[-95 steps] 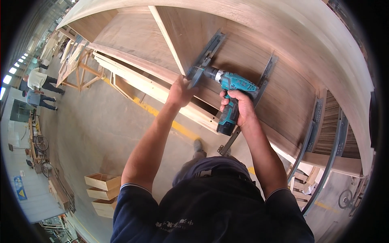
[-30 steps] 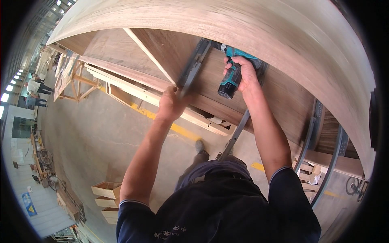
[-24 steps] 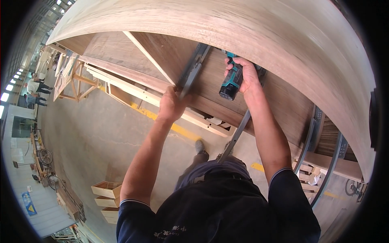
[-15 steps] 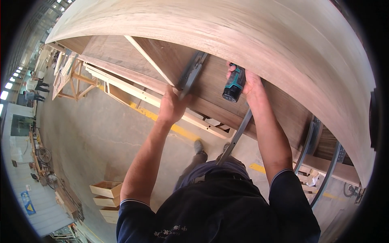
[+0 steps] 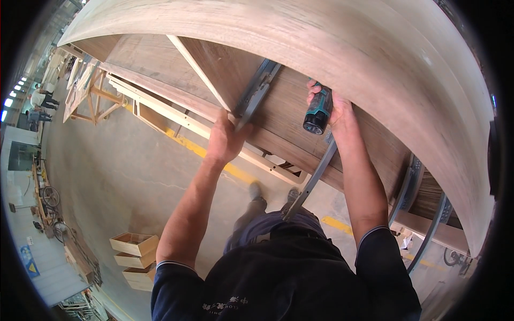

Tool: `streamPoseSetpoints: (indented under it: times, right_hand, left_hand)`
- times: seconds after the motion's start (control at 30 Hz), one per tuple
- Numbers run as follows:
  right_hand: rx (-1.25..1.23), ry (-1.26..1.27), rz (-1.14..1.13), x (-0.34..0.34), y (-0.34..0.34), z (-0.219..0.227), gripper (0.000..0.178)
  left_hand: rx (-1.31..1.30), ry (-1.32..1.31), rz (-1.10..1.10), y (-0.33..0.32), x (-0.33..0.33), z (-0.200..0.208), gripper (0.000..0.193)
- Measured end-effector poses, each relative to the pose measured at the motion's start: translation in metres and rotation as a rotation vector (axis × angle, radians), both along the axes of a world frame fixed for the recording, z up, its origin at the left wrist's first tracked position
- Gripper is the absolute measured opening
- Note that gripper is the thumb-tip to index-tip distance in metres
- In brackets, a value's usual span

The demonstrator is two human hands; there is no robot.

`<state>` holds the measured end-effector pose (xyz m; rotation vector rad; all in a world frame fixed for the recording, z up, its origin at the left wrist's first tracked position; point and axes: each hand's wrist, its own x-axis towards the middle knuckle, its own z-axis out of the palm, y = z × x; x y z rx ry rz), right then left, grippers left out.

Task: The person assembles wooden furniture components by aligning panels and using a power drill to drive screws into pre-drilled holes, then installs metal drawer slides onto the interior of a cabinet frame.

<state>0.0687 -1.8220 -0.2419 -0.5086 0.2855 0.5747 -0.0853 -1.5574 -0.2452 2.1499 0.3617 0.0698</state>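
Observation:
My left hand (image 5: 225, 138) is closed around the front end of a metal drawer slide (image 5: 260, 92), at the foot of an upright wooden divider (image 5: 214, 67) in the cabinet. Inside the same compartment, my right hand (image 5: 341, 113) grips a black and teal cordless drill (image 5: 318, 111). The drill's rounded base faces me, while its front end is hidden under the cabinet's top. Below my right hand, another drawer slide (image 5: 313, 183) is pulled out toward my waist.
The broad wooden cabinet top (image 5: 300, 51) overhangs both hands. Two more slides (image 5: 432, 229) stick out at the right. Beneath the cabinet front runs a pale wooden frame (image 5: 176, 115). Stacked wooden drawers (image 5: 134, 244) stand on the floor at lower left, and people (image 5: 43, 101) are far off left.
The drill and my right hand have shifted slightly right. The slide in my left hand, blurred before, now shows sharply, and that hand stays at its front end.

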Motion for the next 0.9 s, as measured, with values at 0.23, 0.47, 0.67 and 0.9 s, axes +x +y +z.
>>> streamPoseSetpoints:
  times: [0.23,0.47,0.67,0.9]
  right_hand:
    - [-0.051,-0.032,-0.006,-0.003,0.001,0.002,0.043]
    - [-0.051,-0.068,-0.023,-0.014,0.005,0.012,0.039]
    - [-0.168,-0.095,-0.01,-0.024,0.0,0.021,0.029]
    - [-0.158,-0.095,0.06,-0.075,-0.024,0.032,0.033]
  left_hand:
    - [0.044,0.111,-0.007,0.003,0.0,0.007,0.046]
    - [0.095,-0.132,-0.057,-0.003,-0.007,-0.03,0.069]
    - [0.111,-0.144,0.112,-0.014,-0.013,-0.01,0.062]
    - [-0.108,-0.325,-0.069,-0.038,-0.02,0.03,0.036]
